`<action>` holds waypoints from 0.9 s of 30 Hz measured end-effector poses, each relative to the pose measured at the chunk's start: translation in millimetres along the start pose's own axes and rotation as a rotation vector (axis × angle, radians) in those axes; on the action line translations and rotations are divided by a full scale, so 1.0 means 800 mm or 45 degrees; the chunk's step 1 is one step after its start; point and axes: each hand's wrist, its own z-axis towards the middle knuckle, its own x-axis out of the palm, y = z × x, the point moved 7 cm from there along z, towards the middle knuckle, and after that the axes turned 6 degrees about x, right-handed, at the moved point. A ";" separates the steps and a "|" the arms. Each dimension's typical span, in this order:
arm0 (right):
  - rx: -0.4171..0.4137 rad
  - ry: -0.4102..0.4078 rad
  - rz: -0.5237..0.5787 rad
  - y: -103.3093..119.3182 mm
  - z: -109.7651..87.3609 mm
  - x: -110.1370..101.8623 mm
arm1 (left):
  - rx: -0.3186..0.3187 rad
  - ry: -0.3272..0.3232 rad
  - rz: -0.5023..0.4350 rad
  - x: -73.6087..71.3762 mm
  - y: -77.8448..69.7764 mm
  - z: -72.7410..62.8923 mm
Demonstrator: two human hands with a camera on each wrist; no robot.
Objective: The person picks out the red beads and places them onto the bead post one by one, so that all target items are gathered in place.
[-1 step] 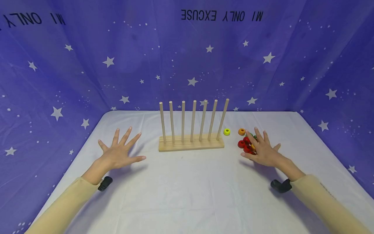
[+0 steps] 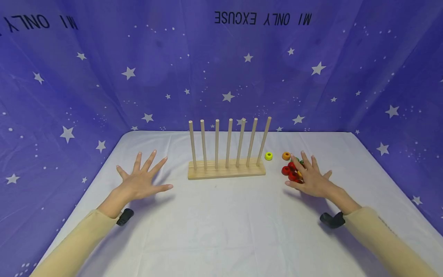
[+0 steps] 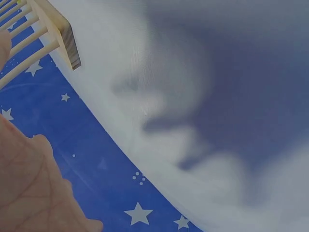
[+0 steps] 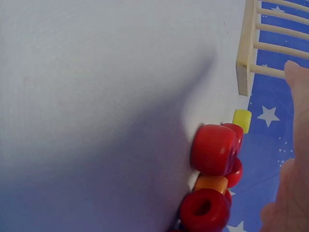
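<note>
My left hand point(image 2: 140, 184) hovers over the left of the table, fingers spread wide, holding nothing. On the other side my right hand point(image 2: 313, 181) is spread above a cluster of beads and partly covers them. Red beads point(image 2: 285, 171), an orange bead point(image 2: 285, 157) and a bit of green point(image 2: 302, 162) show around its fingers. A yellow bead point(image 2: 268, 158) lies apart, near the rack. Between the hands stands a wooden rack point(image 2: 211, 174) with a row of several bare upright pegs. The right wrist view shows red beads point(image 4: 212, 151) beneath the palm, apart from it.
A white cloth point(image 2: 214, 227) covers the table, and both arms cast shadows on it. Purple star-print curtains point(image 2: 194, 61) enclose the back and sides. Each wrist wears a black device point(image 2: 125, 217).
</note>
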 end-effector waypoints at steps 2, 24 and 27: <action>0.005 0.011 0.004 -0.002 -0.001 0.001 | 0.003 0.003 -0.005 0.002 -0.002 0.001; -0.259 -0.442 0.021 0.012 0.007 -0.015 | 0.220 -0.074 -0.453 0.014 -0.037 0.034; -0.258 -0.449 0.024 0.013 0.011 -0.014 | 0.270 -0.079 -0.542 0.016 -0.044 0.041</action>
